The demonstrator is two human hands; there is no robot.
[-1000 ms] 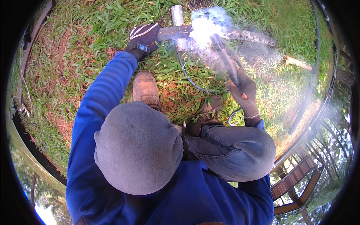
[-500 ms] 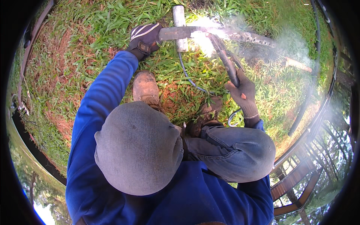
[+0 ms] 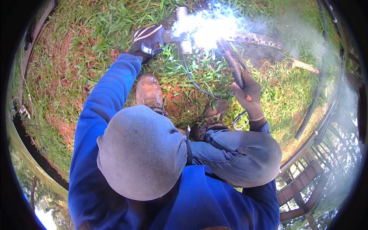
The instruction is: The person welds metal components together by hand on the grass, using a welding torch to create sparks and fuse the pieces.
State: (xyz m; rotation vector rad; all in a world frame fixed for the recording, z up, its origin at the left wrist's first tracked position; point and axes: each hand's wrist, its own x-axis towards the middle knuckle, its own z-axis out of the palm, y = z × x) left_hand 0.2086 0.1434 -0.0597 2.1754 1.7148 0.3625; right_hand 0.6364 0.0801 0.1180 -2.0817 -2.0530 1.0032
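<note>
My left hand (image 3: pixel 147 40), in a dark glove with pale stripes, is closed around the left end of a flat metal bar (image 3: pixel 168 36). The bar crosses a short grey metal pipe (image 3: pixel 181 13) lying in the grass. My right hand (image 3: pixel 248 94), in a worn brown glove, grips a welding electrode holder (image 3: pixel 232 64) that slants up and left toward the bar. At its tip a blue-white welding arc (image 3: pixel 211 28) glares and hides the electrode and the middle of the bar. Right of the glare, a pitted, holed length of metal (image 3: pixel 258 40) shows.
A thin cable (image 3: pixel 190 76) runs through the grass below the pipe. A tan stick-like piece (image 3: pixel 304 66) lies at the right, near a long black hose (image 3: pixel 317 90). Smoke (image 3: pixel 299 36) drifts rightward. My boot (image 3: pixel 148 90) stands below my left hand.
The arc has grown much larger and bluer, covering more of the bar and part of the pipe. The electrode holder's tip sits slightly further right. Both hands stay nearly in place.
</note>
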